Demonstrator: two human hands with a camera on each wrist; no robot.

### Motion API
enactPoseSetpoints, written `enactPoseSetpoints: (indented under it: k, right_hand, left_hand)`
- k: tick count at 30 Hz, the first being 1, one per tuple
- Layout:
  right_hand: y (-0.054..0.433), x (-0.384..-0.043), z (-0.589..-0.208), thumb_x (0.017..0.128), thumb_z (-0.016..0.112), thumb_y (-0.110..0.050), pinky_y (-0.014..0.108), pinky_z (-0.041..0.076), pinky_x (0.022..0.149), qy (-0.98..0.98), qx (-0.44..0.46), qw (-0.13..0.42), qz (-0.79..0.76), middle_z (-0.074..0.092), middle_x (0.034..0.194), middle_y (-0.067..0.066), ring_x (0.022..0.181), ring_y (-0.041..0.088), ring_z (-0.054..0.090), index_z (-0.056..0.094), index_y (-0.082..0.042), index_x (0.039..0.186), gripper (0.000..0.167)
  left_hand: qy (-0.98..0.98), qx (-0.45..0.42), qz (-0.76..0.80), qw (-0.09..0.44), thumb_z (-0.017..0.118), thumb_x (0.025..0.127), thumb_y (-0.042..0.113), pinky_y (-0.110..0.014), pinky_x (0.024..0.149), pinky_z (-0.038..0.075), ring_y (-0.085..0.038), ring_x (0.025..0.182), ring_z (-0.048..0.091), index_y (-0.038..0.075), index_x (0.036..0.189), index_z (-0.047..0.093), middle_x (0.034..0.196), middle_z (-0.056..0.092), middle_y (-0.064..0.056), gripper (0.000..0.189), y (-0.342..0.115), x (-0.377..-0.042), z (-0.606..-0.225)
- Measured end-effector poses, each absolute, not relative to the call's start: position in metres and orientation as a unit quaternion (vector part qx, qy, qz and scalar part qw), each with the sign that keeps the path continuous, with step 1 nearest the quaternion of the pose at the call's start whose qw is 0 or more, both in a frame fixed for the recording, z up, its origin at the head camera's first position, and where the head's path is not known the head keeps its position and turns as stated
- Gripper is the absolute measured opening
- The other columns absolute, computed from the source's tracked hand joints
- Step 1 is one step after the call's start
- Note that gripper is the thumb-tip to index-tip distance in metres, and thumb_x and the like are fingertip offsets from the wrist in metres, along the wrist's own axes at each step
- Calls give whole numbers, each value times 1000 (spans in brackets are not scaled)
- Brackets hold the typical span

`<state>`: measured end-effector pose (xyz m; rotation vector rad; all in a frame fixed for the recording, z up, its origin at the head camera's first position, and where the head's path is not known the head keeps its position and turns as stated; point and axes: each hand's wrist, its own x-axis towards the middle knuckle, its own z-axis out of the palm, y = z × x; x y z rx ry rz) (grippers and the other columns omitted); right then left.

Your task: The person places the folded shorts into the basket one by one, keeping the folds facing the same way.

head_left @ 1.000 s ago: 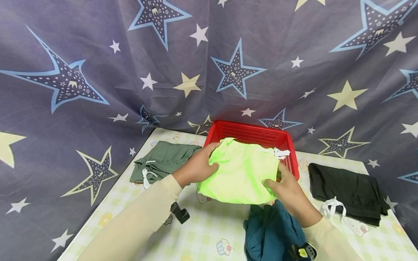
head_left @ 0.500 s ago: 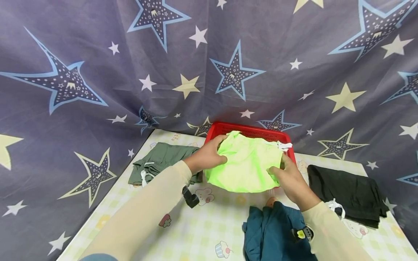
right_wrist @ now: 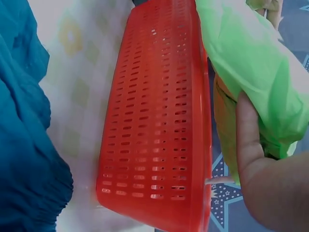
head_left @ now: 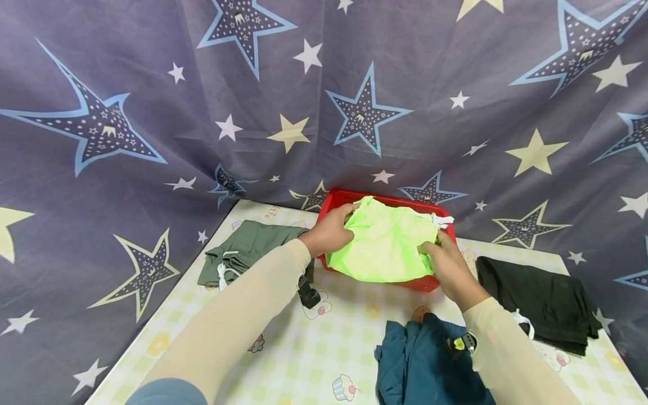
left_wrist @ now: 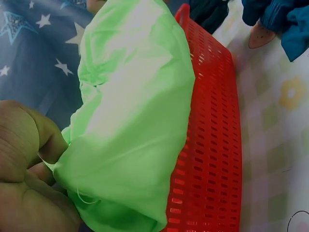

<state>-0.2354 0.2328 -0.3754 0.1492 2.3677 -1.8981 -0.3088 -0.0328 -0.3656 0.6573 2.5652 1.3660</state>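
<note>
Both hands hold a folded neon-yellow garment with a white drawstring [head_left: 387, 242], probably shorts, over the red perforated basket [head_left: 425, 283]. At its left end my left hand [head_left: 331, 230] pinches the cloth, thumb on the near face. My right hand [head_left: 446, 261] grips the right end, below the white drawstring. In the left wrist view the bright garment [left_wrist: 135, 121] overhangs the basket's side [left_wrist: 212, 135]. From the right wrist, my right thumb [right_wrist: 247, 130] presses on the cloth just beyond the basket rim [right_wrist: 200, 121]. The basket's inside is mostly hidden.
A folded green garment [head_left: 248, 247] with white cord lies on the table's left. Folded black cloth [head_left: 536, 301] lies at the right. A crumpled teal garment [head_left: 420, 360] is at the front, under the right forearm. A starry curtain [head_left: 253, 112] hangs behind the checked tablecloth [head_left: 298, 360].
Both hands have carried the neon-yellow garment away from me, further over the red basket. The basket's near wall shows below the cloth now. The other garments stay where they were.
</note>
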Motion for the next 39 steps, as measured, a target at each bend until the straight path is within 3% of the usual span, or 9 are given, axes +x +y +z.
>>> enactPoseSetpoints:
  k: [7, 10, 14, 21, 24, 28, 31, 36, 39]
  right_hand:
    - [235, -247, -378, 103, 44, -24, 26, 54, 79, 764, 65, 57, -640, 52, 121, 12, 96, 18, 59, 33, -3, 151, 53]
    - [233, -253, -378, 106, 43, -30, 27, 51, 87, 759, 72, 61, -644, 48, 134, 15, 107, 23, 56, 27, -3, 157, 60]
    - [232, -259, -380, 108, 40, -40, 27, 45, 96, 751, 78, 59, -653, 30, 156, 16, 122, 23, 46, 16, -1, 161, 71]
    - [234, -268, -381, 109, 36, -40, 26, 51, 89, 722, 52, 54, -688, 42, 136, 12, 105, 13, 55, 17, 1, 159, 67]
    - [234, -271, -381, 108, 39, -41, 38, 43, 107, 722, 60, 51, -688, 29, 155, 16, 129, 21, 45, 7, -2, 162, 74]
    - [234, -274, -384, 107, 42, -39, 49, 20, 121, 741, 60, 41, -668, -1, 170, 9, 152, 29, 13, -5, -11, 165, 80]
    - [235, -276, -387, 107, 40, -32, 51, 20, 121, 750, 41, 36, -660, 5, 169, 10, 152, 31, 13, 5, -14, 165, 71]
    - [236, -280, -389, 108, 35, -32, 47, 25, 120, 758, 31, 68, -648, 28, 163, 13, 146, 30, 28, 31, -7, 160, 58]
    - [236, -282, -389, 107, 35, -36, 35, 40, 111, 753, 37, 93, -650, 40, 154, 14, 133, 24, 47, 38, -3, 156, 59]
  left_hand:
    - [863, 215, 451, 76, 49, 89, -10, -28, 98, 43, -18, 140, 43, 9, 159, 34, 156, 44, -7, 74, -25, -318, -369]
    - [862, 209, 456, 76, 49, 89, -10, -28, 95, 43, -18, 139, 43, 10, 159, 35, 157, 43, -6, 74, -24, -320, -368]
    - [859, 203, 463, 74, 49, 88, -11, -28, 89, 44, -15, 130, 48, 11, 159, 36, 156, 45, -5, 75, -23, -324, -369]
    - [865, 193, 459, 67, 48, 87, -11, -29, 88, 43, -12, 125, 48, 13, 159, 36, 155, 46, -3, 78, -20, -335, -372]
    - [869, 192, 451, 63, 49, 87, -11, -28, 90, 43, -12, 124, 49, 14, 159, 37, 154, 47, -3, 77, -18, -339, -372]
    - [869, 193, 451, 60, 48, 87, -13, -28, 87, 43, -13, 123, 49, 12, 159, 37, 154, 47, -5, 77, -15, -342, -374]
    - [866, 191, 457, 61, 48, 86, -15, -29, 85, 43, -14, 121, 49, 11, 159, 37, 154, 47, -6, 78, -13, -344, -377]
    - [862, 189, 466, 64, 46, 85, -17, -27, 90, 43, -13, 125, 48, 11, 159, 37, 153, 48, -6, 80, -12, -348, -382]
    - [867, 193, 455, 60, 47, 85, -16, -27, 96, 44, -14, 128, 48, 11, 158, 37, 153, 48, -6, 79, -11, -352, -384]
